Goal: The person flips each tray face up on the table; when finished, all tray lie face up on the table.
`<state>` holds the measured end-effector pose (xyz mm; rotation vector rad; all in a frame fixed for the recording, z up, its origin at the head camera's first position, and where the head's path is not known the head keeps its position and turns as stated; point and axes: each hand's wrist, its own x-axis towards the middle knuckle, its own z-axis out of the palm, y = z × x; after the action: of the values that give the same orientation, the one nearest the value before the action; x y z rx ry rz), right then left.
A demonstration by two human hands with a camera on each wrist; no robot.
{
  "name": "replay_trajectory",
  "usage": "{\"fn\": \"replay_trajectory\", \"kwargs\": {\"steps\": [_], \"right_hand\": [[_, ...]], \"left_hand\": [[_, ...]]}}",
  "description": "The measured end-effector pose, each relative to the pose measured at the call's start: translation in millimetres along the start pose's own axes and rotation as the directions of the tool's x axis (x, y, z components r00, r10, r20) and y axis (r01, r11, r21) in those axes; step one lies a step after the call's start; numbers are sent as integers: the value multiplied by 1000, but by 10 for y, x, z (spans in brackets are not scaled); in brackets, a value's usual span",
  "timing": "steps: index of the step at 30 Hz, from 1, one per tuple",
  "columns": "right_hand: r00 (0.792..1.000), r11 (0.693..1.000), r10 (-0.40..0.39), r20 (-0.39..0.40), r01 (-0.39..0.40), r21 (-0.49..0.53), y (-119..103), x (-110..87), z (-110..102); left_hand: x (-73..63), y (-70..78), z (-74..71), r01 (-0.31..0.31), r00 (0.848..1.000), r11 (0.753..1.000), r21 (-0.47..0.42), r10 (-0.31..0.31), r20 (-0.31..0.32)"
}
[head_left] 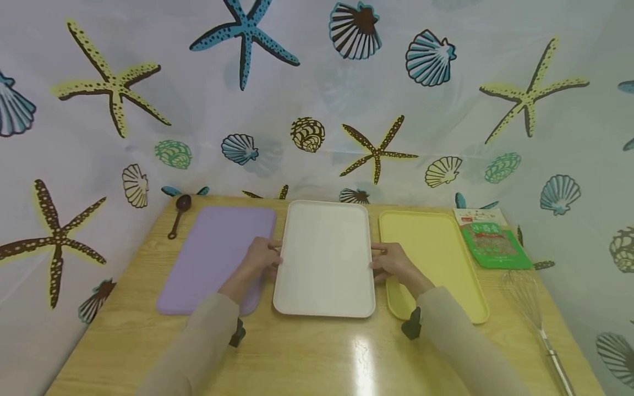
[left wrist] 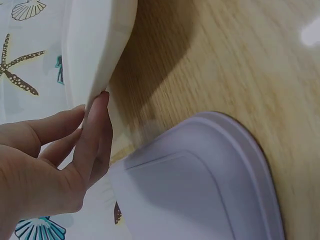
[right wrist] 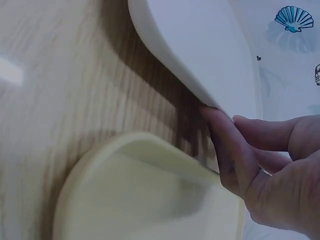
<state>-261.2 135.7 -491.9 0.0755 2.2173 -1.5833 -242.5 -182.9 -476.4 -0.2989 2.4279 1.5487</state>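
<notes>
Between both hands is a white rectangular tray [head_left: 324, 264], in the middle of the head view. My left hand [head_left: 261, 256] pinches its left edge between thumb and fingers, over the side of a purple tray [head_left: 213, 258]. On the opposite edge my right hand [head_left: 393, 260] pinches the white tray likewise, beside a yellow tray [head_left: 426, 242]. In both wrist views the white tray's edge [left wrist: 102, 55] stands off the wooden surface, with a shadow beneath it. The yellow tray's raised rim [right wrist: 90, 165] shows in the right wrist view. Fingertips under the white tray are partly hidden.
A dark brown spoon [head_left: 179, 212] lies at the back left of the wooden table [head_left: 297, 357]. At the right are a green and white packet [head_left: 495, 245] and a metal whisk [head_left: 537, 319]. A shell-and-starfish patterned cloth [head_left: 297, 82] hangs behind and around the table.
</notes>
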Motion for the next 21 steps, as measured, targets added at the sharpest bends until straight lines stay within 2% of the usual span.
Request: {"fn": "replay_trajectory", "kwargs": {"steps": [9, 13, 17, 21], "right_hand": [[1000, 999, -1, 12, 1, -33, -60, 37, 13], [1000, 998, 18, 11, -17, -65, -81, 35, 28], [999, 994, 42, -16, -43, -96, -102, 46, 31], [998, 993, 63, -21, -65, -97, -115, 80, 31]], "left_hand": [[142, -30, -1, -30, 999, 990, 135, 35, -35], [155, -25, 9, -20, 1000, 990, 138, 22, -17], [178, -21, 38, -44, 999, 987, 156, 43, 9], [226, -54, 50, -63, 998, 977, 203, 66, -8]]}}
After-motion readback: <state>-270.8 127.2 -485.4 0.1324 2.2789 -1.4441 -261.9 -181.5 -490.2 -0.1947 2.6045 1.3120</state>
